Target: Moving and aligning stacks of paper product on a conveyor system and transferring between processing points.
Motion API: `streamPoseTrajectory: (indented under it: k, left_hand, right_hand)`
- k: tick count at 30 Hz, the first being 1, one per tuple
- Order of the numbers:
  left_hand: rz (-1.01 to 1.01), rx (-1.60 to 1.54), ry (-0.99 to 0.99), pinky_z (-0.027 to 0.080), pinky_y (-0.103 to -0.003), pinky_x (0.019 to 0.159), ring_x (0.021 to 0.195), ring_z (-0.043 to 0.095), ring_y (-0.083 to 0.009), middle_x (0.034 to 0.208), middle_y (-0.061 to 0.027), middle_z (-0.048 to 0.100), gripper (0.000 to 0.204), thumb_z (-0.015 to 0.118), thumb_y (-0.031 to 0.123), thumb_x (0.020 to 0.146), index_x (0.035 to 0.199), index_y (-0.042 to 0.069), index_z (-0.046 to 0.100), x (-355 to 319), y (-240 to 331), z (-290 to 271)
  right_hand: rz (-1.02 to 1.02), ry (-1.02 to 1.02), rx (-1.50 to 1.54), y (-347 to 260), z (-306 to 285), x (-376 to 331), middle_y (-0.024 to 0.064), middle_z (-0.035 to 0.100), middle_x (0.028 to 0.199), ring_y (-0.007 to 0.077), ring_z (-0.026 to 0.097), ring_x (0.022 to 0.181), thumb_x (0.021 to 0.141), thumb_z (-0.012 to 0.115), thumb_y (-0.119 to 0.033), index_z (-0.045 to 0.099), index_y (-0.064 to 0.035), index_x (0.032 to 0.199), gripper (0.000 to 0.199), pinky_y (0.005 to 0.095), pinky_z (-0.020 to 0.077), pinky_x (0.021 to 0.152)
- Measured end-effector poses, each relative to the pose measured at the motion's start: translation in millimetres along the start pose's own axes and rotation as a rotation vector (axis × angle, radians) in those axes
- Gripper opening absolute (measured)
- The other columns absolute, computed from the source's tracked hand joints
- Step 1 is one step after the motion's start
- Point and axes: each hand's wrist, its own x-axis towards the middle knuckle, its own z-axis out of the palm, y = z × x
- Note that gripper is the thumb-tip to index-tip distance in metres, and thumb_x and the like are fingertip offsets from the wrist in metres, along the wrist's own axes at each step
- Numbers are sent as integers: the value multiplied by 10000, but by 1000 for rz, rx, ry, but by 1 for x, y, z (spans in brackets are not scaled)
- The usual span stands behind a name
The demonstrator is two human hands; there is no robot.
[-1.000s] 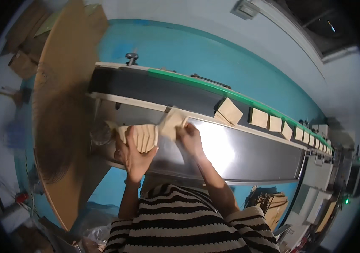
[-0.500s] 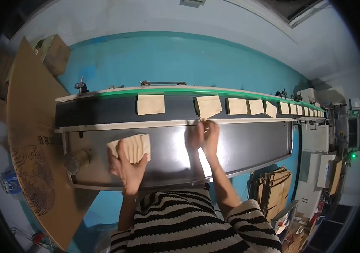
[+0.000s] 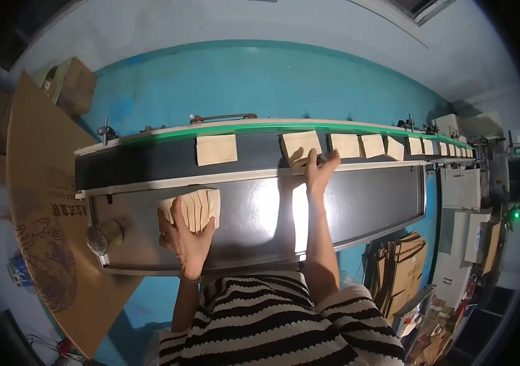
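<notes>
My left hand [image 3: 188,244] is wrapped around a bundle of beige folded paper packs [image 3: 194,207], standing on edge side by side over the metal tray at left. My right hand [image 3: 320,174] reaches over the near rail of the dark belt, fingers apart. Its fingertips overlap the lower edge of a slightly tilted beige pack [image 3: 298,141]; whether they touch it I cannot tell. Left of that lies a flat pack [image 3: 217,150]. Right of my hand another pack [image 3: 345,146] begins a row of several packs running along the belt.
The dark conveyor belt [image 3: 150,160] has a green strip [image 3: 260,129] along its far side. A metal tray [image 3: 245,213] lies before it. A round can [image 3: 105,236] stands at the tray's left end, beside a large cardboard sheet [image 3: 43,201]. Flattened cartons [image 3: 401,268] lean at right.
My right hand has risen from the belt's near rail to the tilted pack, and its fingers have spread. My left hand keeps its bundle in nearly the same place.
</notes>
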Motion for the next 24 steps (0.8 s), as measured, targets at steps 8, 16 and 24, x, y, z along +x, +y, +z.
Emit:
streamPoseTrajectory:
  k: [8, 16, 24]
  left_hand:
    - [-21, 26, 42, 307, -620, 985, 1354, 324, -449, 1484, -312, 273, 947, 819, 369, 691, 1487, 227, 328, -8, -9, 10]
    - [-6, -111, -76, 309, -598, 1019, 1344, 347, -451, 1453, -286, 336, 932, 785, 465, 751, 1511, 198, 317, -1, 10, 9]
    - [-16, -298, -63, 345, -562, 1039, 1343, 360, -442, 1470, -266, 309, 980, 835, 425, 713, 1511, 182, 319, 13, -17, -4]
  right_hand:
    - [498, 3, 514, 1, 14, 29, 148, 508, 1110, 194, 527, 1009, 911, 690, -226, 325, 83, 1307, 621, 395, 517, 740]
    - [172, -624, 87, -27, 22, -121, 88, 646, 949, 162, 605, 907, 949, 628, -425, 584, 36, 1172, 513, 296, 489, 801]
    - [463, -974, 406, -98, 45, -178, 112, 678, 1013, 187, 639, 898, 938, 662, -296, 616, 21, 1148, 384, 323, 501, 803]
